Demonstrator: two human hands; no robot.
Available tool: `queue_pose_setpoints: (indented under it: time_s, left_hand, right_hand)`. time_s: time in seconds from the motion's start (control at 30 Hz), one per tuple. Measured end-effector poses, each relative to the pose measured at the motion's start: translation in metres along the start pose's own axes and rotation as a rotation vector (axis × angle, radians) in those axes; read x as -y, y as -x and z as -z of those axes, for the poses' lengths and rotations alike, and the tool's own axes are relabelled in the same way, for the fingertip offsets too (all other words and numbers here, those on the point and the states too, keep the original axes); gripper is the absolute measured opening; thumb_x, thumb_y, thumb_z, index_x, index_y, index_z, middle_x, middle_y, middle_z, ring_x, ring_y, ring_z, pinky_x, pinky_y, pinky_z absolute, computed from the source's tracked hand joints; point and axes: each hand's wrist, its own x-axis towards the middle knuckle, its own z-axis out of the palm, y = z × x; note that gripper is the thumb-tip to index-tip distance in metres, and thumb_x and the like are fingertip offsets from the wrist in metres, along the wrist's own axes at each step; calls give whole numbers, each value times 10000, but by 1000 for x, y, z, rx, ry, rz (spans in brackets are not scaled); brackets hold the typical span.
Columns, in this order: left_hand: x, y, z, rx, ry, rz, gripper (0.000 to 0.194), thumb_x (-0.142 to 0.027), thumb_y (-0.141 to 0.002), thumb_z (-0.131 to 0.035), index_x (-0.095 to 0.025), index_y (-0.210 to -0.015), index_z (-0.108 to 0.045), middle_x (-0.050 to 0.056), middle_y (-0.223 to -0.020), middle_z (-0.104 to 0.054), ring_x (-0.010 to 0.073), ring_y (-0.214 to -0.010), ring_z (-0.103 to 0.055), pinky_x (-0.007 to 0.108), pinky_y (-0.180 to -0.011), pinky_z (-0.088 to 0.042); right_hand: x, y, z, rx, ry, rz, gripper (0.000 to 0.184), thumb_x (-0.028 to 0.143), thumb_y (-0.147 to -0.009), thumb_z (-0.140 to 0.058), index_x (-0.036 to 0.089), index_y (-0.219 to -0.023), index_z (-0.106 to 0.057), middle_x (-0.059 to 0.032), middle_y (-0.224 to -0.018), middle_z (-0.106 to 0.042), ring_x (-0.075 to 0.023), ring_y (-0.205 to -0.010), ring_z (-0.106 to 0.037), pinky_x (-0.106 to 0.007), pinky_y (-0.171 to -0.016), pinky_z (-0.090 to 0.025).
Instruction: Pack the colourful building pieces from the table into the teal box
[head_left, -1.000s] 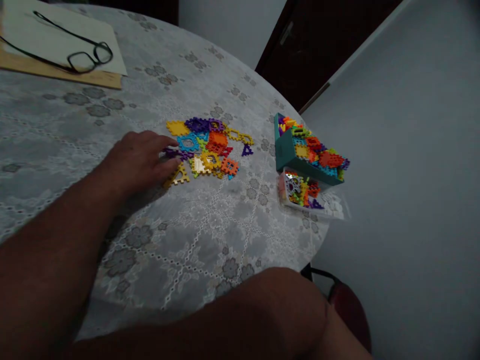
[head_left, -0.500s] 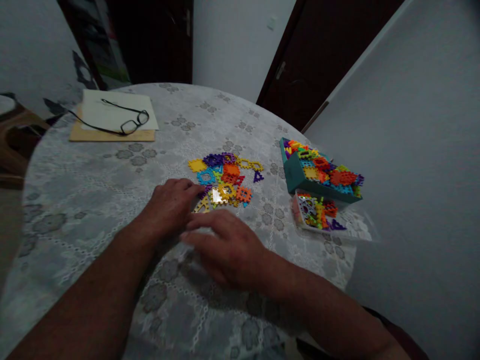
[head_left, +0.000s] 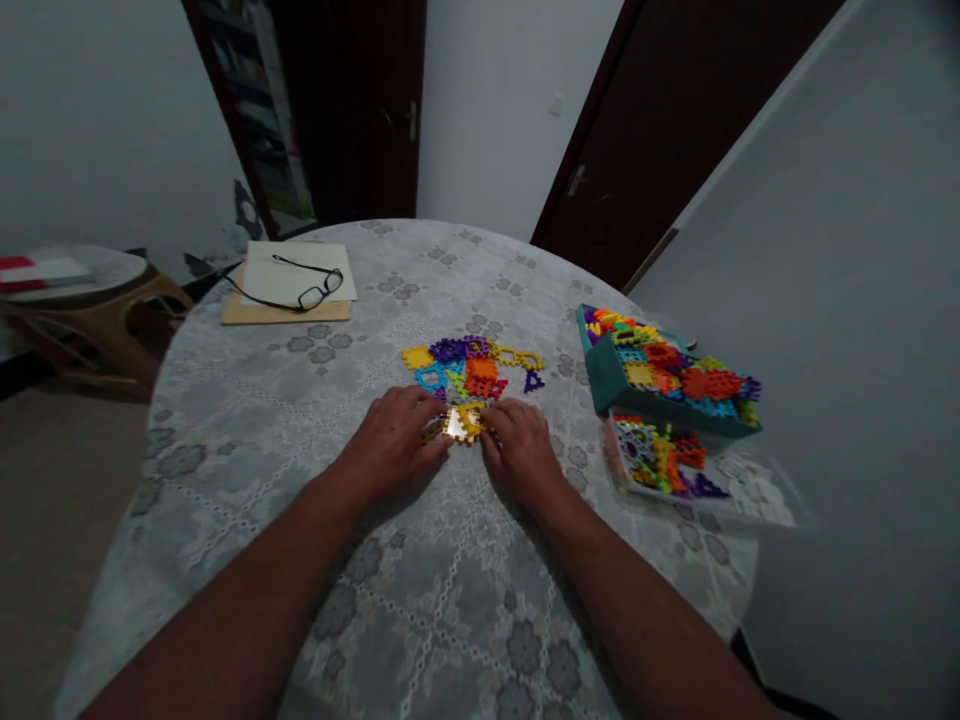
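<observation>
A cluster of flat, toothed interlocking plastic pieces lies in the middle of the table, among them an orange square [head_left: 481, 370], a blue piece [head_left: 431, 377] and a purple triangle [head_left: 533, 381]. At its near edge are yellow interlocking pieces [head_left: 463, 423], one with a bright reflection. My left hand [head_left: 401, 435] has its fingers and thumb closed at their left side. From the right, my right hand [head_left: 521, 448] pinches them, with fingers curled in and thumb below. The fingers partly cover pieces at the near edge of the cluster.
A teal box [head_left: 630, 390] full of colourful pieces stands to the right, with a clear plastic tub [head_left: 645, 485] of more pieces in front. Eyeglasses [head_left: 311, 297] rest on papers [head_left: 262, 268] at the back left. A patterned cloth [head_left: 450, 600] covers the table.
My right hand has moved from beside my left wrist to the right side of the yellow pieces. Both hands now meet at the cluster's near edge. The camera view has shifted.
</observation>
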Motion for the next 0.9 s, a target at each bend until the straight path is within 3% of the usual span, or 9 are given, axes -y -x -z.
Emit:
queue_pose_setpoints:
  time_s: [0.17,0.33,0.47,0.57,0.77,0.9]
  left_hand:
    - [-8,-4,-4,-36,96,-29,262,-355,-995,-651,-213,-1193,-747,140,-1200,-775,335,-1154,-682,538,-1065,-533]
    - [-21,-7,9,-110,340,133,333,-389,-989,-662,-227,-1268,-743,117,-1156,-785,273,-995,-738,467,-999,-592]
    - [-30,-9,17,-54,605,228,356,-471,-966,-685,-255,-1235,-771,87,-1085,-812,250,-888,-749,390,-853,-613]
    - [-31,-10,18,-25,604,249,266,-464,-967,-655,-277,-1104,-786,52,-992,-822,248,-885,-743,376,-867,-592]
    - [-25,-12,20,-206,611,530,166,-411,-912,-667,-256,-963,-695,31,-853,-770,227,-785,-709,342,-737,-569]
    - [-24,-15,23,-230,856,658,251,-355,-897,-665,-241,-1121,-665,37,-922,-814,226,-832,-759,333,-733,-596]
  right_hand:
    - [-1,-5,6,-36,-12,-7,169,200,-1052,-587,235,-1147,-723,-105,-1203,-764,-288,-1181,-647,-572,-1247,-321]
    - [1,-9,13,-259,-228,-52,220,236,-1086,-497,213,-1095,-716,-109,-1060,-756,-259,-1039,-685,-411,-1006,-522]
    - [13,-6,9,-191,-437,13,222,250,-1080,-523,216,-1140,-734,-91,-1052,-775,-238,-993,-719,-370,-928,-572]
    - [20,-7,0,-152,-460,12,261,248,-1082,-532,224,-1241,-737,-96,-1113,-791,-241,-1034,-731,-389,-970,-580]
    - [15,-5,-11,-114,-181,86,410,190,-985,-649,197,-1394,-681,-164,-1410,-698,-341,-1403,-551,-569,-1211,-423]
    - [14,-3,-8,-64,-81,90,284,154,-991,-653,218,-1261,-709,-131,-1312,-731,-337,-1373,-547,-607,-1247,-323]
